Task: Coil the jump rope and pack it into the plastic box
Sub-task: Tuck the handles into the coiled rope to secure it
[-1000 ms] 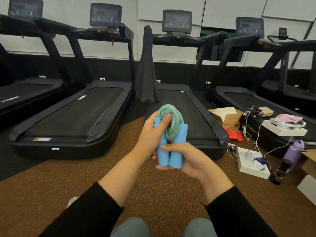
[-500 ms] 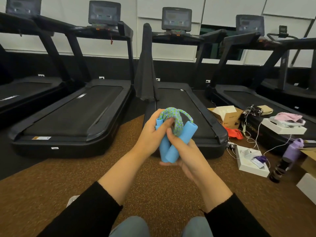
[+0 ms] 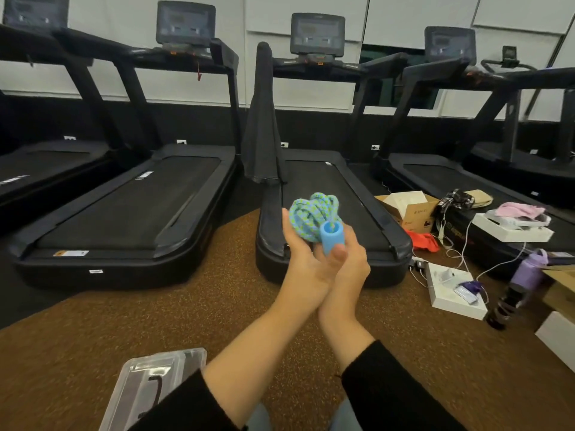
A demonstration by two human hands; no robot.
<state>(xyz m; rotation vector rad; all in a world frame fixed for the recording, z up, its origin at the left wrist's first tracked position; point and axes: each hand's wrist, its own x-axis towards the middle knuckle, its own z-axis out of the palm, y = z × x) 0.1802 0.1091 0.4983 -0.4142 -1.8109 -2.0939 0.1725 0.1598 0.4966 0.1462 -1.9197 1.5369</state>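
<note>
Blue-green braided jump rope (image 3: 312,214) sits bundled in the left hand (image 3: 306,259), while the right hand (image 3: 348,262) clenches a foam handle (image 3: 332,236). Keep both grips tight (coils spring loose easily) while lowering toward the plastic box (image 3: 149,390) on the floor.

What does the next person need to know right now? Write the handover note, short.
Left hand: closed around the coiled jump rope, palm cupping the bundle from the left.
Right hand: gripping a blue handle, its open end facing the camera. The second handle is hidden.
Both hands are pressed together, above the brown floor in front of the middle treadmill.
Plastic box: clear, on the floor at lower left beside the left sleeve, lid apparently on; contents unclear.
Done: rope coiled into a tight bundle.
Left: open the box, put the bundle with both handles inside, close it.
</note>
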